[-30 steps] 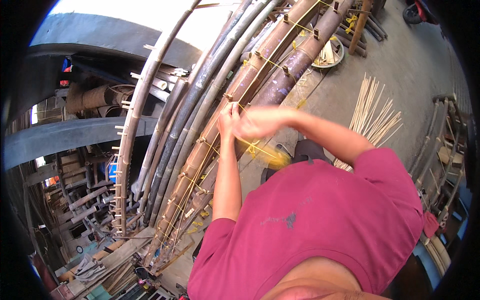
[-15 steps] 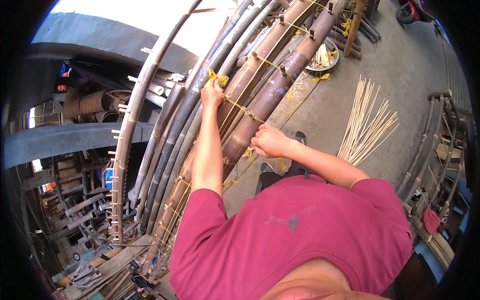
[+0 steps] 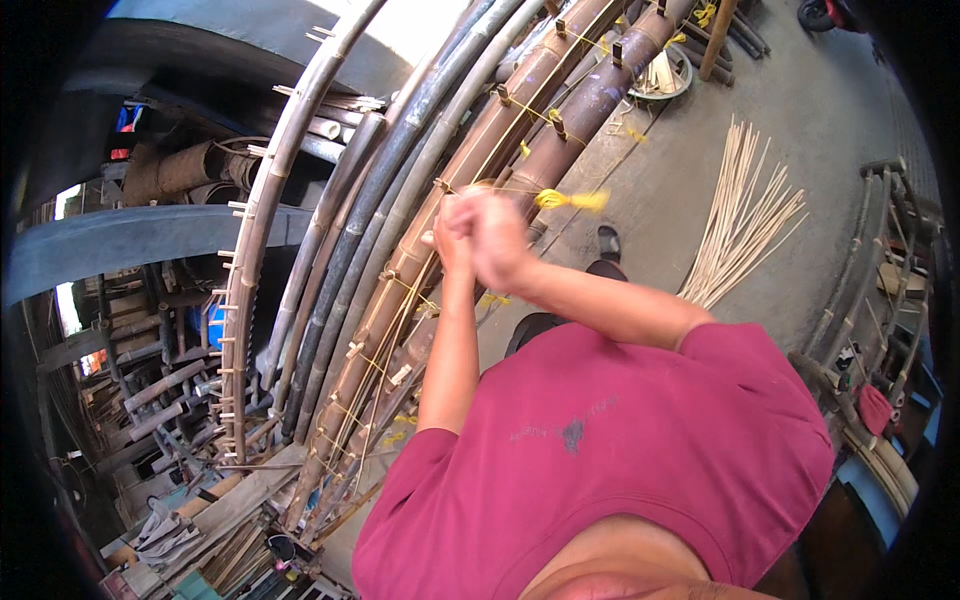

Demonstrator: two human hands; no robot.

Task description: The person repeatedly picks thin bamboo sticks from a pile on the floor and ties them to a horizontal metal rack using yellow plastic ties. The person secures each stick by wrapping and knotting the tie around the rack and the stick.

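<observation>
My two hands meet over a pair of long brown bamboo poles (image 3: pixel 592 117). My left hand (image 3: pixel 452 246) looks closed, with its thumb showing at the side; its fingers are mostly covered by my right hand (image 3: pixel 497 245). Motion smears my right hand, so its fingers do not read clearly. Just right of it hangs a looped yellow cord bundle (image 3: pixel 568 200), blurred at its outer end. From the bundle a thin strand runs back across the poles toward a small wooden peg (image 3: pixel 443 186). More pegs with yellow cord ties stand along both poles.
Grey bamboo poles (image 3: pixel 355 215) and a curved pegged pole (image 3: pixel 262 215) lean at left. Thin split sticks (image 3: pixel 740 220) fan across the concrete floor (image 3: pixel 800 120). A round basin (image 3: pixel 672 78) holds wood pieces. Bamboo frames (image 3: pixel 850 270) stand at right.
My hands were apart, the left holding the yellow bundle, the right beside the nearer pole. Now they are together over the poles, and a yellow bundle hangs to the right of them.
</observation>
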